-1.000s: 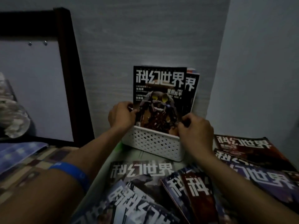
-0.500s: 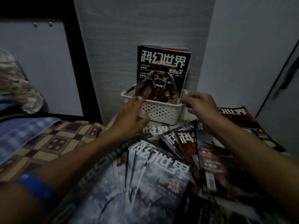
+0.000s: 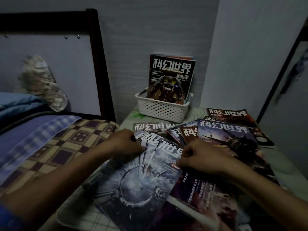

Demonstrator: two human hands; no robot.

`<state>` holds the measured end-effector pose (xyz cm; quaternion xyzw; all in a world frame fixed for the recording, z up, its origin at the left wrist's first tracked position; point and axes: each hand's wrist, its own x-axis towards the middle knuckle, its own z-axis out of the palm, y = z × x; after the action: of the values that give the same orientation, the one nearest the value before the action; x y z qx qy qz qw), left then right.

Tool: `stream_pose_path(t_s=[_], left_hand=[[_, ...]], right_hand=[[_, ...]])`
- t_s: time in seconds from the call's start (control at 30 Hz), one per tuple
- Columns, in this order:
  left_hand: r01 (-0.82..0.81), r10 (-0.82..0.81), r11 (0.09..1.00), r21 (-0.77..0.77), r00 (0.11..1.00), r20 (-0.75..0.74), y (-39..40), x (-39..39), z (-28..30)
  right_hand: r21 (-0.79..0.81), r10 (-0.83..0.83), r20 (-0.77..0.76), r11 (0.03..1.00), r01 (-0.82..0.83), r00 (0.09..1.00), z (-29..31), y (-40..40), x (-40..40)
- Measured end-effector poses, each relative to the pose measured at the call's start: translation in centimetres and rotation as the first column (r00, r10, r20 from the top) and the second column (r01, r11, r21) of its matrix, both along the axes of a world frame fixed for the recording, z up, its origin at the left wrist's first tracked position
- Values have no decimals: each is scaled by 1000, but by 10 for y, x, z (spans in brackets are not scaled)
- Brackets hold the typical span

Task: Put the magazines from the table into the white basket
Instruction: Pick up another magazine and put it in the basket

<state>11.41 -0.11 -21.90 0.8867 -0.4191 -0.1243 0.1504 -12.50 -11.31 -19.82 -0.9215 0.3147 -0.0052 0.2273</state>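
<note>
A white perforated basket [image 3: 162,110] stands against the back wall with magazines upright in it; the front one [image 3: 170,77] shows a dark armoured figure. Several more magazines lie spread over the table. The nearest is a grey-blue magazine with a ring on its cover [image 3: 138,180]. My left hand [image 3: 126,141] grips its upper left edge. My right hand [image 3: 198,157] closes on its right edge, fingers curled down. A magazine with an aircraft cover [image 3: 228,139] lies just right of my right hand.
A bed with a checked cover [image 3: 66,144] and dark frame post [image 3: 98,64] borders the table on the left. Walls close in behind and to the right. A dark magazine [image 3: 200,197] lies under my right forearm; another [image 3: 233,117] lies at back right.
Both hands left the basket and the magazine standing in it, drew back toward me, and now sit on the edges of the grey-blue magazine on the table.
</note>
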Motion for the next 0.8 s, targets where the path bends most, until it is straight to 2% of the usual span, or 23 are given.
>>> stream_pose_path(t_s=[0.07,0.13,0.17,0.2,0.27,0.33,0.4,0.47,0.57,0.6,0.63,0.67,0.73,0.8], left_hand=[[-95,70,993,-76,958,-277,6,-1,3],[-181,63,970,-161,830,-553,13,-4,1],[-212,16,949,-233,771,-636,16,-9,3],[-214,-47,922,-323,765,-642,17,-11,2],[-185,-115,855,-485,844,-525,16,-17,7],[-225,-187,736,-638,839,-511,16,-20,21],[-255,-321,580,-774,801,-504,17,-22,42],[-195,-407,461,-866,821,-401,17,-22,68],[-84,-434,318,-944,873,-224,20,-22,101],[-42,-419,314,-949,890,-178,19,-18,103],[-10,-404,346,-938,901,-159,19,-16,101],[10,-383,408,-913,909,-161,19,-12,94],[60,-325,596,-801,930,-172,21,-6,66],[133,-256,738,-662,962,-93,23,-4,32]], right_hand=[[26,-31,8,999,31,999,-1,7,-3],[47,-47,-15,998,48,999,-6,12,-7],[36,-50,-13,998,50,999,-8,13,-8],[25,-63,23,998,63,998,-9,15,-9],[101,-177,221,982,157,959,-9,17,-8],[385,-377,411,897,217,830,-5,16,-4],[635,-499,488,766,101,716,3,13,1],[647,-450,583,760,-51,677,16,10,5],[510,-363,740,852,-121,566,33,5,12],[471,-349,763,877,-99,544,35,4,15],[436,-334,770,897,-67,543,35,4,17],[403,-318,765,914,-32,560,31,4,18],[357,-294,730,934,22,618,19,3,18],[363,-296,705,931,31,645,7,-1,16]])
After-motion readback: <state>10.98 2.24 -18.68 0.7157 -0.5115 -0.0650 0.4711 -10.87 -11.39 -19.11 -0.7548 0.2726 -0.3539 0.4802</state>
